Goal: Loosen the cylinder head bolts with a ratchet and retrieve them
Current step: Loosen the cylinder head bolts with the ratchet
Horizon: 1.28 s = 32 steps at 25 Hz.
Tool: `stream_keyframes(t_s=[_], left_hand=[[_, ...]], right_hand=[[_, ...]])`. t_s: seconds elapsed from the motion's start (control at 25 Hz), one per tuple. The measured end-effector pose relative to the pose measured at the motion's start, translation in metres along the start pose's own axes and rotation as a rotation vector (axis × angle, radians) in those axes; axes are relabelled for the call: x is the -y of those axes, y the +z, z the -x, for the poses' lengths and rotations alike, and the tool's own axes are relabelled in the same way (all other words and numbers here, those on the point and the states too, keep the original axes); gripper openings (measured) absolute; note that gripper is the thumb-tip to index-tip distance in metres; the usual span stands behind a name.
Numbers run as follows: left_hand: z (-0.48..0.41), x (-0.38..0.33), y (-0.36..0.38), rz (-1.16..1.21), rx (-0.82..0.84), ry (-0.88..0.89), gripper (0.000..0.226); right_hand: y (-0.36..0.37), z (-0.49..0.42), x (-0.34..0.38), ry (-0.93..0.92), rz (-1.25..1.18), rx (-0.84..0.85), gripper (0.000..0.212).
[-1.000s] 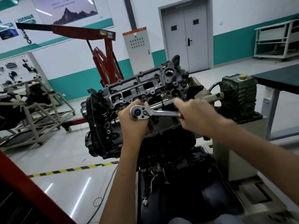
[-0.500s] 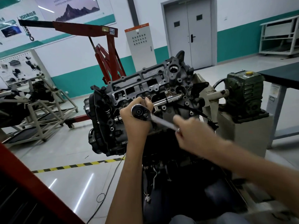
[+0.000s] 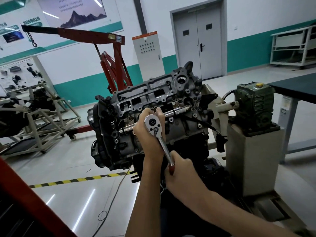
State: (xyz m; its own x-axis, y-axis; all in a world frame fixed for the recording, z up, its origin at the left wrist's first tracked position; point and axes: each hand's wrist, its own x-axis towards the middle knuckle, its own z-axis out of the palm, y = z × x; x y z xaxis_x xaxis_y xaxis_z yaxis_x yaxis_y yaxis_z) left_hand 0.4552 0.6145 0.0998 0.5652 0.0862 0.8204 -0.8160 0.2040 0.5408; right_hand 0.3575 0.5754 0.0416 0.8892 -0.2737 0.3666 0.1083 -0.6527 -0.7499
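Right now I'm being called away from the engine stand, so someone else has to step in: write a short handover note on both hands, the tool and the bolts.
Left hand: grip cupped around the ratchet head, steadying it on the cylinder head.
Right hand: grip closed on the ratchet's red handle, which points down toward the person.
Engine sits tilted on its stand, next to the green gearbox.
Done: ratchet seated. No removed bolts are in view.
Left: keep swinging until the bolt is loose, do the remaining bolts, lift them out.

Open floor (image 3: 71, 168) left of my engine (image 3: 153, 106); on the right the gearbox pedestal (image 3: 253, 158) crowds in, and the red hoist (image 3: 112, 65) stands behind.
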Motion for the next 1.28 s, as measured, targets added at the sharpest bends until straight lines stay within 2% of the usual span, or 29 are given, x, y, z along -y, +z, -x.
stream_keyframes(t_s=[0.08, 0.16, 0.24, 0.32, 0.36, 0.44, 0.56, 0.64, 0.72, 0.8, 0.88, 0.96, 1.04, 1.16, 1.28], left_hand=[[-0.006, 0.003, -0.006, -0.035, 0.057, 0.044, 0.049], [-0.014, 0.004, -0.015, -0.116, 0.156, 0.113, 0.055], [-0.020, 0.005, -0.021, -0.233, 0.260, 0.156, 0.053], [-0.022, 0.006, -0.025, -0.295, 0.323, 0.161, 0.044], [-0.021, 0.006, -0.025, -0.310, 0.299, 0.166, 0.044], [-0.014, 0.004, -0.024, -0.312, 0.170, 0.165, 0.048], [0.000, 0.003, -0.011, -0.209, 0.026, 0.109, 0.034], [0.001, 0.005, 0.000, -0.132, 0.020, 0.046, 0.036], [-0.003, 0.004, 0.003, -0.023, 0.060, -0.018, 0.042], [-0.010, 0.004, -0.005, -0.021, 0.121, 0.007, 0.045], [-0.018, 0.003, -0.017, -0.133, 0.251, 0.146, 0.046], [-0.023, 0.001, -0.024, -0.209, 0.360, 0.194, 0.037], [-0.023, 0.001, -0.025, -0.279, 0.373, 0.171, 0.029], [-0.013, 0.003, -0.022, -0.315, 0.164, 0.118, 0.044], [-0.002, 0.004, -0.011, -0.214, 0.010, 0.077, 0.038]], right_hand=[[-0.011, -0.005, -0.003, -0.080, 0.097, 0.028, 0.021], [-0.048, -0.027, -0.012, -0.212, 0.399, 0.038, 0.019], [-0.096, -0.060, -0.013, -0.348, 0.712, 0.000, 0.018], [-0.126, -0.081, -0.002, -0.448, 0.867, -0.043, 0.021], [-0.127, -0.084, 0.001, -0.449, 0.892, -0.040, 0.022], [-0.111, -0.071, -0.001, -0.367, 0.818, -0.027, 0.023], [-0.056, -0.032, -0.013, -0.162, 0.455, -0.030, 0.022], [-0.021, -0.012, -0.009, -0.005, 0.132, -0.023, 0.022], [-0.001, -0.001, -0.006, 0.047, -0.054, -0.006, 0.022], [-0.014, -0.006, -0.006, -0.043, 0.069, 0.020, 0.020], [-0.052, -0.030, -0.016, -0.203, 0.404, 0.018, 0.018], [-0.100, -0.061, -0.015, -0.340, 0.724, -0.015, 0.017], [-0.128, -0.081, -0.003, -0.434, 0.892, -0.058, 0.017], [-0.110, -0.070, -0.004, -0.338, 0.846, -0.049, 0.021], [-0.059, -0.035, -0.014, -0.151, 0.477, -0.044, 0.020]])
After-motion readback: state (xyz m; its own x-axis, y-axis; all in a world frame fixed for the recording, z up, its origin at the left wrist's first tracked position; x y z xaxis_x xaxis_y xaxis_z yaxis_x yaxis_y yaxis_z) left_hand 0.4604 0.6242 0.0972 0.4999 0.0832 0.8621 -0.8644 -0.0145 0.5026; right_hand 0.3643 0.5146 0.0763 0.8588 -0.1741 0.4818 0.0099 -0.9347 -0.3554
